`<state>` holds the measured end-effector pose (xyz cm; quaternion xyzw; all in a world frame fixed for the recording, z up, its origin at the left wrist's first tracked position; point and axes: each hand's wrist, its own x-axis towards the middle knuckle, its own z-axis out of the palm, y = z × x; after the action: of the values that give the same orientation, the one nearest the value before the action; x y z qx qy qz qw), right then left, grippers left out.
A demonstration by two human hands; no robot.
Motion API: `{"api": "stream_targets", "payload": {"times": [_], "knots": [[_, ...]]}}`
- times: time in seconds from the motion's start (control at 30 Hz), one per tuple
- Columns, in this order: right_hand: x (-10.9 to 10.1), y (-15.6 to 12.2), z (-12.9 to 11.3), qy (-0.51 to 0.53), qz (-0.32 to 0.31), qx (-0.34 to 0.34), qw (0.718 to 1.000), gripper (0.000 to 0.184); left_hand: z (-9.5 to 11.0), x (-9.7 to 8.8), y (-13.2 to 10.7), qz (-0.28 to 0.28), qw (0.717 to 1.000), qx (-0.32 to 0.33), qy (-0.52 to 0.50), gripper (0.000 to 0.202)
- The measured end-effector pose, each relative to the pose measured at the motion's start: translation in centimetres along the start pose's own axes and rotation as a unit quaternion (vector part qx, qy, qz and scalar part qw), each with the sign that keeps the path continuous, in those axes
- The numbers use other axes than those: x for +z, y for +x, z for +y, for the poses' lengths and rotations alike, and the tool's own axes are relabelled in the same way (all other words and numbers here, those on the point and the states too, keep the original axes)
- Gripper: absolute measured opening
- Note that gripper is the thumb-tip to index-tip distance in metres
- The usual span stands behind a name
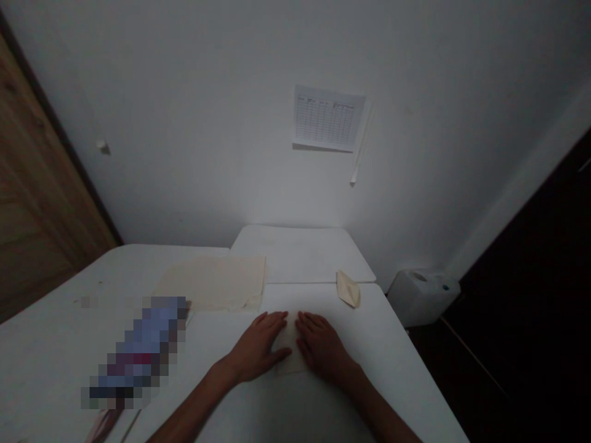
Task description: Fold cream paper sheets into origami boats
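Observation:
My left hand (261, 348) lies flat on the white table (258, 418), fingers stretched forward and thumb pointing inward. Opposite it, my right hand (324, 346) rests palm down with its fingers extended. Between and partly under the two hands is a small beige piece of paper or thin cloth (290, 364); both hands touch it and cover much of its sides. Just ahead of my right hand lies a small folded beige piece (348, 289). A larger beige sheet or stack of sheets (221, 280) is spread out ahead and to the left of my left hand.
At the left, an elongated object (138, 347) is blurred out by pixels. A printed chart (329, 118) hangs on the wall, with a thin white strip (362, 147) beside it. Beyond the table's right edge stands a white plastic canister (420, 298). Wooden boards (37, 166) border the left.

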<state>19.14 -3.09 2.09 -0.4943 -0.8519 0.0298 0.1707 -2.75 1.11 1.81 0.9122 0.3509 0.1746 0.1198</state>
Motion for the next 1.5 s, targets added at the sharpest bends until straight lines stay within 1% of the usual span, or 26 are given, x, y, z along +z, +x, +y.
{"api": "stream_targets", "payload": {"times": [0.2,0.4,0.53,0.63,0.77,0.87,0.97,1.07,1.23,1.33,1.5], "knots": [[0.0,-0.2,0.0,-0.008,-0.026,-0.005,1.000,0.048,0.4,1.4,-0.2,0.013,0.999,0.001,0.043,0.066],[0.6,-0.2,0.0,-0.002,-0.042,0.010,0.999,0.055,0.4,1.3,-0.4,-0.009,0.999,0.006,0.054,0.066],[0.8,-0.5,0.3,-0.008,-0.031,0.045,0.998,0.057,0.6,1.1,-0.5,-0.010,0.998,0.001,0.059,0.065],[0.7,-0.8,0.8,-0.019,-0.021,0.078,0.997,0.060,0.7,1.0,-0.5,-0.007,0.998,-0.001,0.060,0.063],[0.6,-1.0,1.3,-0.028,-0.013,0.087,0.996,0.054,1.1,1.3,0.1,0.012,0.997,-0.014,0.078,0.051],[0.8,-1.0,1.4,-0.041,0.008,0.095,0.995,0.046,1.5,1.9,1.4,0.039,0.991,-0.028,0.124,0.038],[1.1,-0.8,1.5,-0.059,0.027,0.110,0.992,0.042,2.0,2.7,3.0,0.040,0.984,-0.038,0.169,0.029],[1.2,-0.6,1.5,-0.069,0.034,0.123,0.989,0.040,2.2,3.3,3.9,0.038,0.983,-0.023,0.180,0.025],[0.9,-0.1,1.3,-0.066,0.044,0.133,0.988,0.045,2.1,3.2,4.1,0.022,0.991,0.016,0.129,0.032],[0.8,0.1,1.4,-0.067,0.046,0.136,0.987,0.045,2.0,2.9,4.1,0.002,0.994,0.023,0.104,0.040],[0.5,-0.2,1.5,-0.076,0.056,0.126,0.988,0.042,2.1,2.3,4.5,-0.012,0.996,0.028,0.087,0.049]]}}
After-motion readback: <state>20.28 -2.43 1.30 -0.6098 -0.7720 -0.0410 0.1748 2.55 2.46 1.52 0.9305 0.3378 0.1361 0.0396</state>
